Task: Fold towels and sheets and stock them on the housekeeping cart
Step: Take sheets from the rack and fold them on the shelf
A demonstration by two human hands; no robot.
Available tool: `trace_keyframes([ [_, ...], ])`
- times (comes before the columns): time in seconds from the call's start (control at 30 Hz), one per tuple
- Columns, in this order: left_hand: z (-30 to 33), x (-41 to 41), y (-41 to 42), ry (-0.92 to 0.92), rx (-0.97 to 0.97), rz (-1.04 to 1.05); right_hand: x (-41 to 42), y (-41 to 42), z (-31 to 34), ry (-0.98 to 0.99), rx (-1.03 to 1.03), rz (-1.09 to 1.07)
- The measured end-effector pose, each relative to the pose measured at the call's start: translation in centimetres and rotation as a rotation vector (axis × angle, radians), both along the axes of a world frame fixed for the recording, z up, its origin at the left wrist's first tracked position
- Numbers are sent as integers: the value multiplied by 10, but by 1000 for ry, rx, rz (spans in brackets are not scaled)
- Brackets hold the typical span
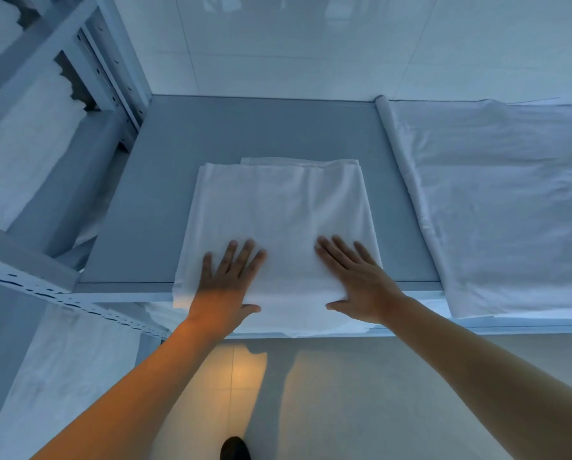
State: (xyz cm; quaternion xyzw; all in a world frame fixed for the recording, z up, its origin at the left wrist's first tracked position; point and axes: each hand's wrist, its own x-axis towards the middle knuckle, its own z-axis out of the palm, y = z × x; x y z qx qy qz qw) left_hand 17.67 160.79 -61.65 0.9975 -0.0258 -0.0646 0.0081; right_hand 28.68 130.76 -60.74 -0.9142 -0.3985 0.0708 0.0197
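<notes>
Both hands lie flat with fingers spread, left hand [226,280] and right hand [356,277] apart, pressing the near part of the folded white cotton sheet [278,220]. It looks soft, light and floppy, best lifted from beneath its near edge, which overhangs the grey tabletop [165,180]. A spread white sheet [497,200] lies right of the right hand; white metal shelving [88,61] stands left of the left hand.

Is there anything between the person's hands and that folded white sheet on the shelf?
Nothing visible. The left hand and the right hand both lie flat, fingers straight, directly on the folded sheet near its front edge.
</notes>
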Motion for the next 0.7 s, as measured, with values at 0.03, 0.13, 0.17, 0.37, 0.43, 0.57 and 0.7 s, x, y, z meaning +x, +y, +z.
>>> trace_keyframes([
  [0.03,-1,-3,-1,-30,-2,0,-2,-1,-2,-8,1,14],
  [0.13,-3,-12,-5,-134,18,-4,-12,-4,-7,-57,-8,34],
  [0.17,-3,-14,-7,-149,36,-3,-16,-5,-8,-80,-4,33],
  [0.37,3,-20,-9,-104,50,-2,-23,-9,-11,-115,36,23],
  [0.43,6,-15,-6,-121,93,-43,-16,-10,-10,-97,45,22],
  [0.57,9,-11,-7,-113,133,-51,-11,-9,-8,-116,12,44],
  [0.7,6,-14,-10,17,161,-48,-27,-5,-3,-170,20,23],
])
